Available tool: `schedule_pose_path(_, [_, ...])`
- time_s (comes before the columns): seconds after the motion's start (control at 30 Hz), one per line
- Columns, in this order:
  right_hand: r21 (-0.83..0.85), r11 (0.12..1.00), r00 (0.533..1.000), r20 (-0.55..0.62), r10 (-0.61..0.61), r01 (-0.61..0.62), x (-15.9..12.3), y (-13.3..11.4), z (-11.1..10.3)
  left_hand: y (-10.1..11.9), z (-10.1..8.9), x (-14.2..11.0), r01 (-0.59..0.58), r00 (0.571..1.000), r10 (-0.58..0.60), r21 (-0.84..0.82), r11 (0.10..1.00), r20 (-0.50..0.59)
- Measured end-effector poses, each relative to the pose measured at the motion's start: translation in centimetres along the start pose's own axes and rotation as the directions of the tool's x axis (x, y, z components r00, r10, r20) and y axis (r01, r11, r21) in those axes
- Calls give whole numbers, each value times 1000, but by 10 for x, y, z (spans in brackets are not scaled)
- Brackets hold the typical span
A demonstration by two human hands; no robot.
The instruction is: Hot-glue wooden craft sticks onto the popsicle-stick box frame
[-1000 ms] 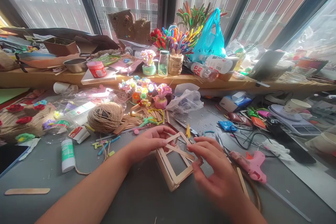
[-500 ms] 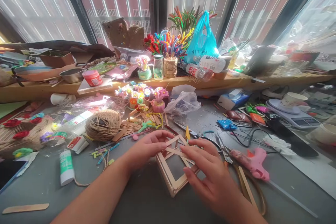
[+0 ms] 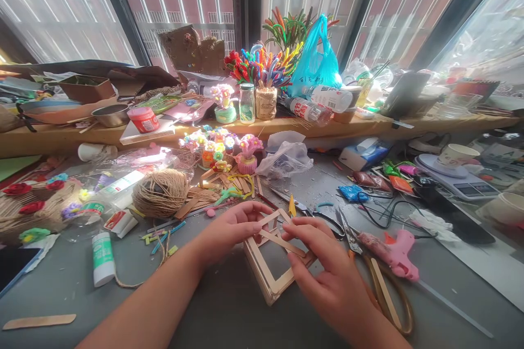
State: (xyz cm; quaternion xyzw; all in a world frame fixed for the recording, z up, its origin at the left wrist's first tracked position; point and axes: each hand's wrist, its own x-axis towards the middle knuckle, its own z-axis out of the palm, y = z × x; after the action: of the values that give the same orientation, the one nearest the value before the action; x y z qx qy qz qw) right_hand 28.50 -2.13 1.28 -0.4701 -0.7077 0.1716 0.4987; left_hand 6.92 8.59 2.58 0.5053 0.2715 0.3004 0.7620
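Note:
A box-like frame of flat wooden craft sticks [image 3: 266, 272] rests tilted on the grey table in front of me. My left hand [image 3: 239, 226] pinches its far left corner, thumb on top and fingers curled behind. Across the frame's opening lies a craft stick [image 3: 282, 244], running from near my left thumb toward the right side. My right hand [image 3: 327, 262] bends around the frame's right side, its fingertips and thumb by the crossing stick. The right fingers cover part of that side. Just beyond the frame stand a small yellow pointed piece [image 3: 292, 206] and metal scissors [image 3: 303, 208].
A pink glue gun [image 3: 399, 256] and brown-handled scissors [image 3: 393, 305] lie at right. To the left are a twine ball [image 3: 160, 193], a glue stick [image 3: 103, 259] and a loose craft stick [image 3: 39, 322]. Behind, a crowded ledge [image 3: 196, 136] holds jars, bottles and a blue bag [image 3: 315, 60].
My right thumb has shifted up and inward from the frame's right edge toward the crossing stick, whose right end now shows more clearly. My left hand and the frame stay nearly still.

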Motion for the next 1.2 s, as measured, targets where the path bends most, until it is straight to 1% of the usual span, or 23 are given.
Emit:
schedule_pose_path(0.13, [21, 1000, 999, -31, 23, -22, 0, 0, 2, -1, 1, 1, 11, 1000, -11, 2, 1000, 13])
schedule_pose_path(0.33, [21, 1000, 996, -86, 9, -7, 1, -3, 2, 0, 1, 3, 21, 1000, -21, 44, 999, 5])
schedule_pose_path(0.43, [47, 998, 991, -125, 38, -32, 2, -3, 0, -1, 0, 2, 16, 1000, -16, 52, 998, -9])
schedule_pose_path(0.53, [59, 997, 989, -138, 49, -42, 3, -4, -1, -2, -1, 2, 10, 1000, -10, 66, 998, -5])
schedule_pose_path(0.7, [45, 999, 994, -110, 26, -21, 2, -4, -2, 0, 0, 3, 8, 1000, -7, 69, 998, -4])
schedule_pose_path(0.8, [24, 1000, 995, -96, 14, -11, 2, -4, -2, 2, 2, 3, 16, 1000, -16, 29, 999, -15])
schedule_pose_path(0.93, [10, 1000, 995, -99, -2, 3, 3, -4, -2, 4, 3, 3, 25, 1000, -25, -11, 1000, 1])
schedule_pose_path(1.2, [34, 999, 998, -65, 8, -6, 3, -3, -1, 3, -1, 3, 62, 998, -62, -36, 997, 11])
